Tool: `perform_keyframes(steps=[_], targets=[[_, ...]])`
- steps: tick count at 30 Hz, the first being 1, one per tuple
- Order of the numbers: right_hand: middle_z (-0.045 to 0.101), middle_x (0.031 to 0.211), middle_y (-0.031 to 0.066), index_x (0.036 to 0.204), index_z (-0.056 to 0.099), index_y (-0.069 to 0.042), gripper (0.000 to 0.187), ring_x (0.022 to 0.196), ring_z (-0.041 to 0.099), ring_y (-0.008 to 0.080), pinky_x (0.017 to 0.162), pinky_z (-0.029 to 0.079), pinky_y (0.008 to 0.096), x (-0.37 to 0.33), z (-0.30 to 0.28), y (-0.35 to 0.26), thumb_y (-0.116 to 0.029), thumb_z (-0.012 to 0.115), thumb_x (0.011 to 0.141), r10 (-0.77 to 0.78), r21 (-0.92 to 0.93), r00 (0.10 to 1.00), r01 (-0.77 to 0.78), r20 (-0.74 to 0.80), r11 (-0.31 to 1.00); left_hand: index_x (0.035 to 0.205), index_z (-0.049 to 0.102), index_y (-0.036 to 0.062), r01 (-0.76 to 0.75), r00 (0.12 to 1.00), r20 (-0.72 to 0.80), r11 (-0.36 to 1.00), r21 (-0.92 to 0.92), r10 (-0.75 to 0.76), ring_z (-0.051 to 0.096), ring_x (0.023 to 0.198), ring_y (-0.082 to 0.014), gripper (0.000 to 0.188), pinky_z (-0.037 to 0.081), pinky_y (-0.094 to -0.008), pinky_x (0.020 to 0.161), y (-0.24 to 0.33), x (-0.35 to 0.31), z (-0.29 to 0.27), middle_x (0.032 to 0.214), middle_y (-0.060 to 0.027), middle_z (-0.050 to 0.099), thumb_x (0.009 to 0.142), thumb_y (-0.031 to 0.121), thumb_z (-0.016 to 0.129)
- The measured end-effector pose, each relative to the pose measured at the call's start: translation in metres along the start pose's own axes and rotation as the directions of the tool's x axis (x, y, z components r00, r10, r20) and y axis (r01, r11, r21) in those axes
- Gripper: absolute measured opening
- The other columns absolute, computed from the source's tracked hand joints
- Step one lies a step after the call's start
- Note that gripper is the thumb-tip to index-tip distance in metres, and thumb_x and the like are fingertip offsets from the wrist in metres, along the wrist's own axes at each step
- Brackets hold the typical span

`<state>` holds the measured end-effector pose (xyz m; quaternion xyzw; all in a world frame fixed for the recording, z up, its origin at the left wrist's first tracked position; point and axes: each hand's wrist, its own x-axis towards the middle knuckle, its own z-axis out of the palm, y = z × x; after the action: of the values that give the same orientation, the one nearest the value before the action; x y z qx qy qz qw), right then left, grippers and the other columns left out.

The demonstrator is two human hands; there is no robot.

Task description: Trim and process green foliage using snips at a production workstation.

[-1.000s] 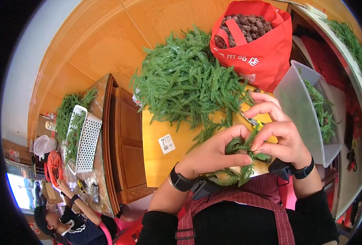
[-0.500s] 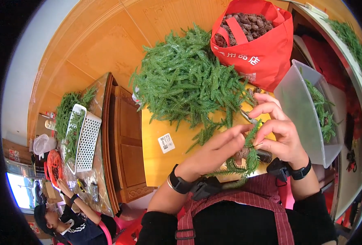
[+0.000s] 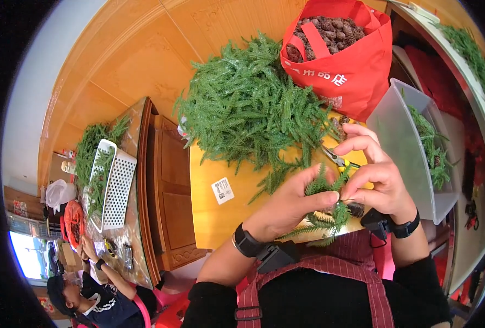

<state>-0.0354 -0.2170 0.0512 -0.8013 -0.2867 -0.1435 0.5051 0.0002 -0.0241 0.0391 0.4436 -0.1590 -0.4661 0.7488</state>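
Note:
A green artificial pine sprig [image 3: 338,217] is held low over the near edge of the yellow table. My left hand [image 3: 294,199] is closed on it, thumb pressing from above while needles poke up between thumb and fingers. At the same spot my right hand [image 3: 382,175] pinches with thumb and forefinger at the sprig's middle; its other fingers are curled and raised. Just beyond my hands lie pliers [image 3: 335,158] with yellow-and-black handles. Behind them a few pine cones [image 3: 338,128] rest beside a large heap of green pine sprigs [image 3: 253,104].
A red bag [image 3: 341,82] full of pine cones stands at the back right. To its front sits a translucent plastic bin [image 3: 401,147] with greenery. At far left, a co-worker's hands [image 3: 89,249] work by a white perforated basket [image 3: 119,188] on another table.
My left hand has turned from lying over the sprig to gripping it with the thumb on top. The sprig has shifted, and the pine cone seen at it before is now hidden.

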Motion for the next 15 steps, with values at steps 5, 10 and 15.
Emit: perform_keyframes(steps=[5, 10, 15], targets=[[0.053, 0.109, 0.0064, 0.068, 0.065, -0.015, 0.012, 0.118, 0.034, 0.0337, 0.098, 0.024, 0.0473, -0.0008, 0.0004, -0.0008, -0.020, 0.073, 0.062, -0.008, 0.006, 1.000, 0.008, 0.014, 1.000, 0.115, 0.045, -0.0007, 0.094, 0.996, 0.001, 0.993, 0.071, -0.095, 0.052, 0.088, -0.0067, 0.041, 0.044, -0.0209, 0.074, 0.0025, -0.0039, -0.0037, 0.098, -0.0018, 0.055, 0.081, 0.015, 0.062], [0.054, 0.108, 0.0066, 0.068, 0.065, -0.015, 0.012, 0.118, 0.034, 0.0337, 0.098, 0.024, 0.0474, -0.0031, 0.0007, 0.0004, -0.019, 0.073, 0.062, 0.016, -0.012, 1.000, -0.016, -0.009, 1.000, 0.108, 0.049, -0.0001, 0.085, 0.996, 0.023, 0.996, -0.003, -0.085, 0.053, 0.088, -0.0097, 0.037, 0.045, -0.0240, 0.075, 0.0010, -0.0007, -0.0066, 0.098, -0.0036, 0.055, 0.075, 0.006, 0.066], [0.054, 0.107, 0.0059, 0.069, 0.064, -0.012, 0.012, 0.118, 0.035, 0.0332, 0.098, 0.025, 0.0471, -0.0050, -0.0016, -0.0022, -0.016, 0.073, 0.062, 0.056, -0.021, 0.998, -0.057, -0.042, 0.998, 0.096, 0.053, 0.0044, -0.060, 0.997, -0.042, 0.984, 0.168, 0.068, 0.052, 0.085, -0.0091, 0.027, 0.044, -0.0231, 0.075, -0.0004, -0.0051, -0.0034, 0.093, -0.0011, 0.056, 0.073, 0.002, 0.067]])
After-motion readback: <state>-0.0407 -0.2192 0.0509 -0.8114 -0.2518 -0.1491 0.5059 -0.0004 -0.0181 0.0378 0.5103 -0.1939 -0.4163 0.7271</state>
